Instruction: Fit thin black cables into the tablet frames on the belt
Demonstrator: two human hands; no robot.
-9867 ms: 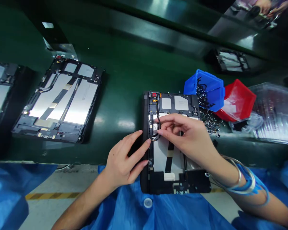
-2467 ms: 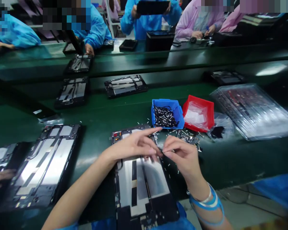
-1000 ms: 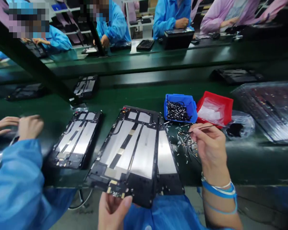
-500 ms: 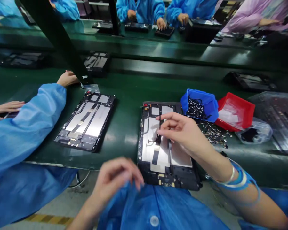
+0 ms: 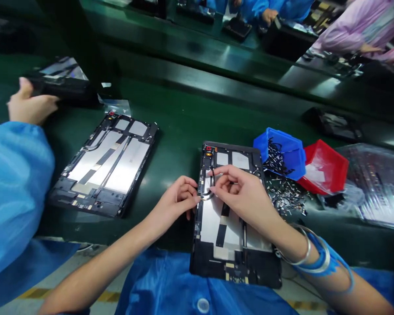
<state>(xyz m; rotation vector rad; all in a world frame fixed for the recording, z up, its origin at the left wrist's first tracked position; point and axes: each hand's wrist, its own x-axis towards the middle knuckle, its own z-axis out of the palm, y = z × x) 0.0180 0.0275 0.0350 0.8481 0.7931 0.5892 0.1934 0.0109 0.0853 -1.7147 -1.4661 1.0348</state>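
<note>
An opened tablet [image 5: 230, 271] lies in front of me at the table edge, its inside showing silver battery panels. Over its upper left part, my right hand [image 5: 246, 190] pinches a thin black flex cable [image 5: 213, 177] between thumb and forefinger. The cable curves down toward the tablet's left edge. There my left hand [image 5: 180, 199] has its thumb and fingertips closed on the cable's lower end. Its other fingers are curled beside the tablet's side.
To the right stand a blue bin [image 5: 290, 159] of black cables and a red bin [image 5: 336, 168] with clear plastic. Loose small parts [image 5: 287, 197] lie before them. Another opened tablet [image 5: 107, 162] lies left, near a co-worker's hand [image 5: 31, 105] on a dark device [image 5: 65, 87].
My left hand has moved up and right to the tablet's left edge. My right hand has brought the cable down to that side. The co-worker's arm has shifted left.
</note>
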